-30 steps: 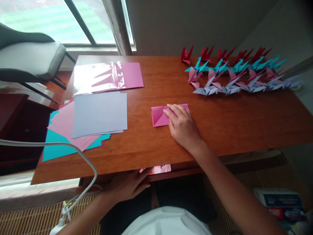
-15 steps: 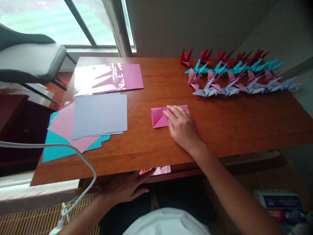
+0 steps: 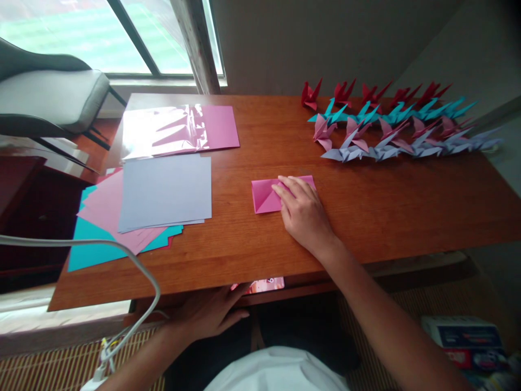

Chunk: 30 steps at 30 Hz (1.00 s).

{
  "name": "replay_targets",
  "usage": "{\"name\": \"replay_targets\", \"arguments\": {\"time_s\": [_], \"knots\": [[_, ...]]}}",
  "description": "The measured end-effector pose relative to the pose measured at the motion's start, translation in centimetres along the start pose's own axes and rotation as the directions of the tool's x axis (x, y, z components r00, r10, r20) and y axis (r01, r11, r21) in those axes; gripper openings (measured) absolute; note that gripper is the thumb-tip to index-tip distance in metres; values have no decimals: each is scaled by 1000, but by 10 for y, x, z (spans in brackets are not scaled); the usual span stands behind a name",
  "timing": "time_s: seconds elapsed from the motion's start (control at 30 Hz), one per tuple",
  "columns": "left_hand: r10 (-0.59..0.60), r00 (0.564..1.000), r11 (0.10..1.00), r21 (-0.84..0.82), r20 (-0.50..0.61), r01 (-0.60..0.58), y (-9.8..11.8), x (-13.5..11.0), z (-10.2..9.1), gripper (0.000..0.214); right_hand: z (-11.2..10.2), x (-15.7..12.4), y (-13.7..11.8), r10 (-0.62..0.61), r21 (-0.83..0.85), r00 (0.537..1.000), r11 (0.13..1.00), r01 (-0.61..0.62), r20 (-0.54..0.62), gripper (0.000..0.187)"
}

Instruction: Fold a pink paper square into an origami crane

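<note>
A folded pink paper [image 3: 264, 195] lies in the middle of the wooden table [image 3: 366, 212]. My right hand [image 3: 303, 214] rests flat on its right half, fingers stretched out and pressing it down. Below the table's front edge my left hand [image 3: 207, 315] reaches under the tabletop, its fingers apart and touching a lit phone screen [image 3: 264, 284] that shows only as a strip.
A stack of lilac, pink and teal sheets [image 3: 142, 206] lies at the left, with a plastic-wrapped pink pack [image 3: 179, 130] behind it. Rows of red, teal, pink and lilac paper cranes [image 3: 391, 122] fill the far right. A white cable [image 3: 134, 271] hangs at the left; a grey chair [image 3: 49, 92] stands by the window.
</note>
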<state>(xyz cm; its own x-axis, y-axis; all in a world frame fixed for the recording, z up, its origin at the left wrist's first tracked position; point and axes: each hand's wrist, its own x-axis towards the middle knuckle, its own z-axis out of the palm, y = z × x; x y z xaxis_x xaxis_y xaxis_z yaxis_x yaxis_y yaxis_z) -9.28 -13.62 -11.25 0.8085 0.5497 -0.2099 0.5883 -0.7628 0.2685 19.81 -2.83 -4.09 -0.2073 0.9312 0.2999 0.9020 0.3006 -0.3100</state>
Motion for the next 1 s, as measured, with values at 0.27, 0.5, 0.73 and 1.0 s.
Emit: {"name": "replay_targets", "arguments": {"time_s": [0.27, 0.5, 0.73, 1.0], "knots": [[-19, 1000, 1000, 21, -15, 19, 2, 3, -5, 50, 0, -1, 0, 8, 7, 1000, 1000, -8, 14, 45], [-31, 999, 999, 30, -20, 32, 6, 7, -8, 48, 0, -1, 0, 8, 13, 1000, 1000, -8, 13, 44], [-9, 983, 991, 132, -185, 34, 9, 6, -11, 40, 1, -1, 0, 4, -3, 1000, 1000, -4, 8, 43], [-36, 967, 952, -303, -252, -44, 63, 2, -2, 30, 0, -1, 0, 5, 3, 1000, 1000, -5, 14, 43]]}}
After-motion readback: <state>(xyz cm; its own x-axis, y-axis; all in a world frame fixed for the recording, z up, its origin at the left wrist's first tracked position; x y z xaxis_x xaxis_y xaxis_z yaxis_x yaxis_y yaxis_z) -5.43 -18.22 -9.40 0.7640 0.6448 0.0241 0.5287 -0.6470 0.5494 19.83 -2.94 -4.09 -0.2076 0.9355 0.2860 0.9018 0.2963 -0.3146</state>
